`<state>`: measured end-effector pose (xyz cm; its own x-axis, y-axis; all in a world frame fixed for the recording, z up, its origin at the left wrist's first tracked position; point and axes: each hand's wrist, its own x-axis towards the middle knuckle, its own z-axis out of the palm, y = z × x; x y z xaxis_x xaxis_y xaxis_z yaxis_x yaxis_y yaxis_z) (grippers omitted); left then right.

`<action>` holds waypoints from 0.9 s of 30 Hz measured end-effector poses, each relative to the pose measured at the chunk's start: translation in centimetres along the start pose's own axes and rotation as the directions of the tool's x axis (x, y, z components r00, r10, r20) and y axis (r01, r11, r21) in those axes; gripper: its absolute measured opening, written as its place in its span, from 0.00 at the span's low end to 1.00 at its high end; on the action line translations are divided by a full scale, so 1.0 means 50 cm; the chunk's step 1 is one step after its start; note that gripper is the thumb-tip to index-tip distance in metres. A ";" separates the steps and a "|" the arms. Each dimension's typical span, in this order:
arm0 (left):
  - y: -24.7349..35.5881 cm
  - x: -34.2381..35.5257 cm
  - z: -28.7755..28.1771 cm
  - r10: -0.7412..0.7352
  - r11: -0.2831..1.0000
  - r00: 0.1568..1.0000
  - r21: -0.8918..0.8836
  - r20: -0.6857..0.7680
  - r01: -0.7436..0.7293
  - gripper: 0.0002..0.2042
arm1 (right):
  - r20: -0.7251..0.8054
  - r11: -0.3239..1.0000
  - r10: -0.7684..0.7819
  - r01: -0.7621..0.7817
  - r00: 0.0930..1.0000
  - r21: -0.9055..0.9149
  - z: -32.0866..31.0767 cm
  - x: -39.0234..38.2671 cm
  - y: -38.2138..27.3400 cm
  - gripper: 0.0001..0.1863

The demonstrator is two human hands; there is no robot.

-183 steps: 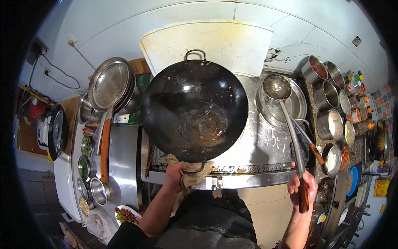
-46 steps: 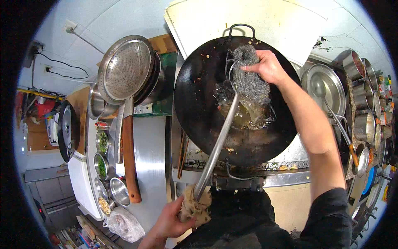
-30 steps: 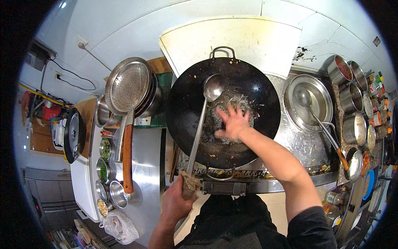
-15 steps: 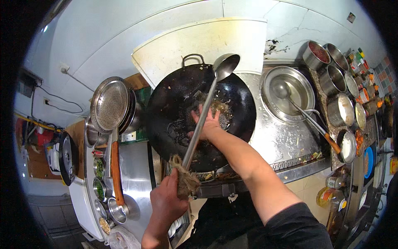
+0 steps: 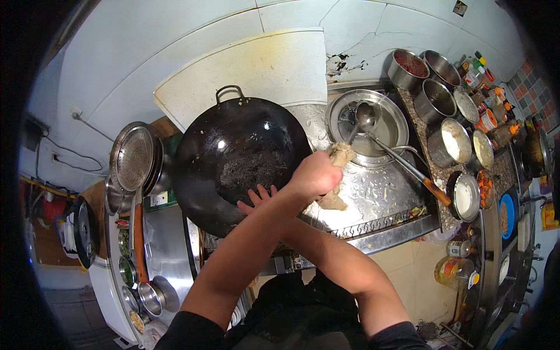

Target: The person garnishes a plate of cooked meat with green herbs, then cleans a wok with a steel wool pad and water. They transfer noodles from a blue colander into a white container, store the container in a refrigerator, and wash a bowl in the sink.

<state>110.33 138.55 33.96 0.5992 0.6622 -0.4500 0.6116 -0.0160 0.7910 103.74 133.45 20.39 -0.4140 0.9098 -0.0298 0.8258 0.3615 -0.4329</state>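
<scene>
My left hand [image 5: 317, 174] reaches across to the right, closed on a beige rag [image 5: 340, 154] around a steel ladle's handle, mostly hidden, whose head [image 5: 365, 116] is over the steel basin [image 5: 339, 140] of liquid. My right hand [image 5: 259, 197] lies beneath my left forearm, its fingers spread on the lower inside of the large black wok [image 5: 204, 175], which looks wet and dark. Another long ladle [image 5: 436, 189], with a wooden grip, rests in the basin.
At left are strainers [image 5: 131, 160] with long handles and small steel bowls [image 5: 151, 298]. At right, several steel pots [image 5: 449, 140], condiment bottles [image 5: 504, 134] and a blue dish [image 5: 507, 216] crowd the counters. A pale board [image 5: 239, 61] stands behind the wok.
My left hand has swung from the lower edge across to the right, taking the ladle from over the wok to the basin. The steel wool held earlier no longer shows in my right hand.
</scene>
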 end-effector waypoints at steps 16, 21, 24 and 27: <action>-0.137 -0.423 -0.209 0.304 0.876 0.791 -0.170 -0.531 -0.451 0.23 | 0.156 0.968 -0.023 0.061 0.987 -0.243 -0.076 0.139 0.003 0.41; -0.342 -0.686 -0.249 -0.291 0.619 0.946 -0.782 -0.143 0.073 0.22 | 0.086 0.895 0.131 -0.080 0.988 -0.438 -0.060 0.264 0.087 0.37; -0.458 -0.720 -0.178 -0.455 0.333 0.889 -0.935 -0.044 0.124 0.23 | -0.413 0.971 0.198 -0.234 0.889 -0.039 -0.042 0.394 0.115 0.40; -0.535 -0.669 -0.099 -0.475 0.058 0.880 -0.997 0.025 0.059 0.23 | -0.412 0.848 0.402 -0.502 0.818 -0.171 0.014 0.480 0.076 0.43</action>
<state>71.37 120.51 29.91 0.2490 0.5716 -0.7818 -0.4437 0.7849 0.4326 96.69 156.53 17.41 0.1510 0.9733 0.1726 0.9733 -0.1159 -0.1980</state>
